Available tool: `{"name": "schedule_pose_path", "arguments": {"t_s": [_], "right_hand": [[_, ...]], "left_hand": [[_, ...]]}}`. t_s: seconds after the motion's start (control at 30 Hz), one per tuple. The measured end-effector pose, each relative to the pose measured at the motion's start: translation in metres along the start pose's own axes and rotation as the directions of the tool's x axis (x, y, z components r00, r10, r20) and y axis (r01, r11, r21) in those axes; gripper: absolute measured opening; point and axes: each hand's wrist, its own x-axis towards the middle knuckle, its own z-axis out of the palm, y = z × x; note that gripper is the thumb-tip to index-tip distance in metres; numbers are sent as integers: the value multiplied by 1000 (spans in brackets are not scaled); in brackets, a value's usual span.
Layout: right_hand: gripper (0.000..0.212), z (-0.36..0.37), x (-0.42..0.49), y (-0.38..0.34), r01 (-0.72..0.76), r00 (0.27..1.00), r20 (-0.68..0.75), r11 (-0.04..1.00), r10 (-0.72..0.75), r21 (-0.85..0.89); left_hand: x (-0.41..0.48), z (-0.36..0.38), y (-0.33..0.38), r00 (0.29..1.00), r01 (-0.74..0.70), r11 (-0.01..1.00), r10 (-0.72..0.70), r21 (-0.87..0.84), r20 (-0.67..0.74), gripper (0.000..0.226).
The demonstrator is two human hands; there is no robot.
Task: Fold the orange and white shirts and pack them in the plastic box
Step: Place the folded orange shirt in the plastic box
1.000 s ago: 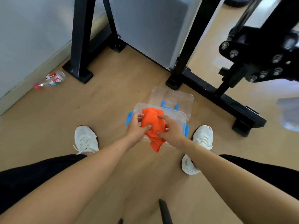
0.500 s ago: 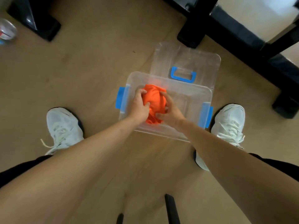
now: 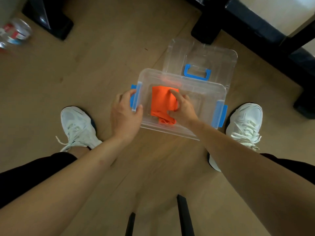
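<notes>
The clear plastic box point(image 3: 201, 90) with blue side clips stands on the wooden floor between my feet. The folded orange shirt point(image 3: 160, 103) lies inside it, in the left half. My left hand point(image 3: 125, 114) grips the box's left rim at the blue clip, thumb inside and fingers outside. My right hand point(image 3: 181, 109) is inside the box, its fingers pressing down on the orange shirt's right side. The clear lid point(image 3: 202, 57) with a blue handle lies flat just behind the box. No white shirt is in view.
Black frame feet stand at the upper left point(image 3: 49, 21) and upper right point(image 3: 206, 29), with a black bar along the right. A plastic bottle point(image 3: 14, 34) lies at the far left. My white shoes point(image 3: 76, 126) point(image 3: 243, 121) flank the box.
The orange shirt went down from above the box onto its floor. My left hand let go of the shirt and moved to the box's left rim. The view tilted further down.
</notes>
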Motion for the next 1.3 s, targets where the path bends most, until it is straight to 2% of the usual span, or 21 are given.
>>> {"name": "schedule_pose_path", "arguments": {"t_s": [0.07,0.13,0.27,0.43,0.6,0.7,0.8,0.87,1.0,1.07,1.13,1.2,1.27,1.3], "right_hand": [[86,9,2,-3,-34,999,28,999,34,-10],[86,15,6,-5,-68,997,24,997,69,-19],[83,25,19,-14,-159,987,6,985,159,61],[81,39,31,-32,-132,991,41,977,127,166],[91,11,19,-28,-115,986,143,972,86,207],[76,-19,0,-30,-108,988,106,994,108,-2],[49,-59,-27,-44,-88,983,151,989,106,-117],[32,-91,-50,-62,-55,987,137,983,80,-176],[22,-159,-106,-114,59,997,56,975,-48,-215],[17,-191,-137,-137,120,992,-26,975,-127,-186],[14,-223,-171,-157,210,962,-155,971,-227,-116],[14,-253,-202,-169,304,893,-332,951,-303,-50],[15,-285,-224,-172,369,788,-527,929,-318,-10],[14,-301,-232,-171,385,724,-615,923,-314,-18]], "left_hand": [[5,-1,-11,993,82,996,-85,45,79,51],[6,0,-17,985,108,994,-111,28,133,48],[6,3,-21,986,121,992,-115,-39,124,44],[6,1,-25,981,130,985,-112,-111,160,44],[10,-7,-24,968,150,983,-125,-103,216,46],[12,-17,-18,950,156,987,-140,-34,278,51],[9,-35,-3,933,167,985,-169,33,317,56],[4,-50,15,921,149,987,-163,67,353,52],[-8,-82,60,902,47,999,-52,22,428,33],[-15,-100,91,910,-37,998,50,-41,411,23],[-22,-117,125,920,-92,989,129,-117,370,23],[-33,-131,161,922,-147,970,205,-193,329,18],[-48,-142,200,917,-218,944,285,-249,278,6],[-54,-144,218,909,-257,930,325,-264,260,8]]}}
